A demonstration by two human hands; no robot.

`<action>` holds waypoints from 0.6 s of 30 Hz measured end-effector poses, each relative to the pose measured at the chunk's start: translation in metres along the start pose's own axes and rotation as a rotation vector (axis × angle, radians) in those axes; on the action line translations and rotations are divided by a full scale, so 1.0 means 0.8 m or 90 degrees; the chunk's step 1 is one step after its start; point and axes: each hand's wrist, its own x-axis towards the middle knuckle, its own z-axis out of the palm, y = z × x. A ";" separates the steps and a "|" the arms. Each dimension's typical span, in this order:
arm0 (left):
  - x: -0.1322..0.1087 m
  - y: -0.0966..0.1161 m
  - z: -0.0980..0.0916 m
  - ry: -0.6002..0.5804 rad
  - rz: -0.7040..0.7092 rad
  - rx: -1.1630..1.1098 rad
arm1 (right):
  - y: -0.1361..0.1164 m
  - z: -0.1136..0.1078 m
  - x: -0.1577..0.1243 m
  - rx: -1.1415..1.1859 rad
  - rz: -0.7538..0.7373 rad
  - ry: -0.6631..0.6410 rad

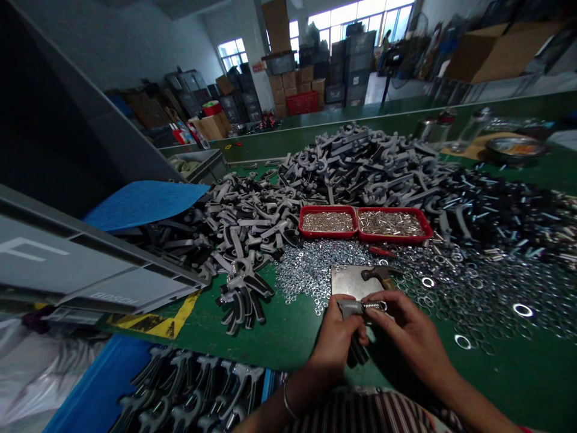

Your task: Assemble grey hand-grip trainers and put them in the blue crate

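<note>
Clasping handle [350, 308] in left hand [334, 334], pinching spring [374, 305] in right hand [409, 326].
Likely steadying both, with hammer [381, 275] just beyond grip, presumably handy.

Workshop interior beyond the far edge of the green tabletop [288, 340]. Daylight enters through a broad bank of windows [360, 14] and a smaller window [232, 54] past the far left portion, in a pale wall [189, 33]. Between them: a pillar [252, 39], stacked cardboard boxes [306, 75] and grey crates [358, 78]. Past the far right, a large carton [489, 54]; pale floor [375, 90] reflects light.
</note>
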 end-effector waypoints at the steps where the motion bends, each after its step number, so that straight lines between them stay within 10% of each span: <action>1: -0.002 0.001 0.000 -0.033 -0.010 0.013 | 0.000 -0.002 0.002 0.009 -0.013 -0.013; 10: -0.033 0.059 -0.002 -0.383 -0.118 0.107 | -0.003 -0.009 0.033 0.199 -0.047 -0.180; 18: -0.016 0.046 0.010 -0.052 0.094 0.044 | 0.077 -0.112 -0.046 -0.313 -0.109 0.002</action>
